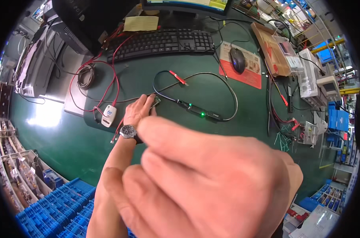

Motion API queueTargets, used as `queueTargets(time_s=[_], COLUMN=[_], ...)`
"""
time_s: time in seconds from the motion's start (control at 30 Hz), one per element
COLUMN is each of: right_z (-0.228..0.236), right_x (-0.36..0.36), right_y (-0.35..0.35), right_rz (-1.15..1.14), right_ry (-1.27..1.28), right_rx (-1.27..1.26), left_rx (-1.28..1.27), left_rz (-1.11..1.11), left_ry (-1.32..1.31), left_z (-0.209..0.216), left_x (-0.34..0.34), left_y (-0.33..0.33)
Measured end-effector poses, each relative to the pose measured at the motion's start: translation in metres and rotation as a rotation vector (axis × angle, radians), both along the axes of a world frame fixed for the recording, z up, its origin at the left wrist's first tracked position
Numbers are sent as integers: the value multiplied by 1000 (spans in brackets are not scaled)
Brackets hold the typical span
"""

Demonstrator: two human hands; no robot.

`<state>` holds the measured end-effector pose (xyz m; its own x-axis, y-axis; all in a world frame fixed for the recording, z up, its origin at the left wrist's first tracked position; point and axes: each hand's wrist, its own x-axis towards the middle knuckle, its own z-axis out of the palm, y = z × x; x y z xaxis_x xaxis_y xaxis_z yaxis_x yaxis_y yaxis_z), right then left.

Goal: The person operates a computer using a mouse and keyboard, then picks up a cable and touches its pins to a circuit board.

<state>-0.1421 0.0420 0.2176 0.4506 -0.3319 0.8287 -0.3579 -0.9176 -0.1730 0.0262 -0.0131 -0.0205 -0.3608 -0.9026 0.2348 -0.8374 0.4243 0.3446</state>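
My left hand (137,110), with a wristwatch (128,131) on its wrist, rests on the green bench top. Its fingers are bent down over a small green circuit board (156,101) and grip it; part of the board is hidden under them. My right hand (215,170) is raised very close to the camera and fills the lower middle of the view. Its fingers are curled and pressed together, and anything between them is hidden. Just right of the board lies a slim black in-line module (201,112) with lit green lights, joined to a dark looped cable (236,99).
A keyboard (164,43), a mouse (238,60) on a red pad (247,80) and a monitor (188,4) stand at the back. A red-tipped probe (178,77) and a white plug-like box (108,115) lie nearby. Blue crates (53,210) are at lower left, an open cardboard box (272,51) at right.
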Motion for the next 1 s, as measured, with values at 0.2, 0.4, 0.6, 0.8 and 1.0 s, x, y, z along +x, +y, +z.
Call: queueTargets(time_s=[0.2,0.4,0.6,0.8,1.0], right_z=[4,18,-71,-203,-235], right_x=[20,13,-110,-279,-280], right_y=[-2,-1,-126,-176,-185], right_rz=[36,-26,-196,-1019,-1095], right_ry=[-191,-355,242,19,104], right_rx=[-72,-150,33,532,555], left_rx=[25,-18,23,25,19], left_rz=[-70,-14,-28,-31,-32], left_ry=[142,72,54,78,92], left_z=[-12,14,-6,0,-1], left_x=[-57,-22,-27,-29,-24], left_y=[-2,-6,3,-1,-2])
